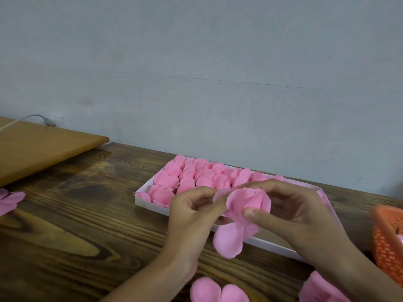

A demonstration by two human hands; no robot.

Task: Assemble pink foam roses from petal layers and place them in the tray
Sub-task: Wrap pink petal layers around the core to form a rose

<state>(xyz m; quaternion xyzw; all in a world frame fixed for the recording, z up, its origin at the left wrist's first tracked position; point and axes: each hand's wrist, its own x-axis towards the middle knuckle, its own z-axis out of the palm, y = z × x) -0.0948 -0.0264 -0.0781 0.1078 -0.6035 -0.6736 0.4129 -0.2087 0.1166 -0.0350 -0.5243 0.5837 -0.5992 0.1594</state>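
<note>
Both hands hold one pink foam rose (247, 201) in the air above the near side of the white tray (150, 203). My right hand (290, 214) grips the rose with the thumb pressed on its front and the fingers curled behind it. My left hand (192, 210) pinches a petal on the rose's left side. One loose petal (229, 240) hangs down below the rose. Several finished pink roses (196, 177) fill the far left part of the tray.
Loose pink petal layers lie at the near edge (218, 290), at the near right (320, 288) and at the far left (9, 200) of the dark wooden table. An orange mesh basket (388, 243) stands at the right. A lighter wooden board (43, 147) lies at the back left.
</note>
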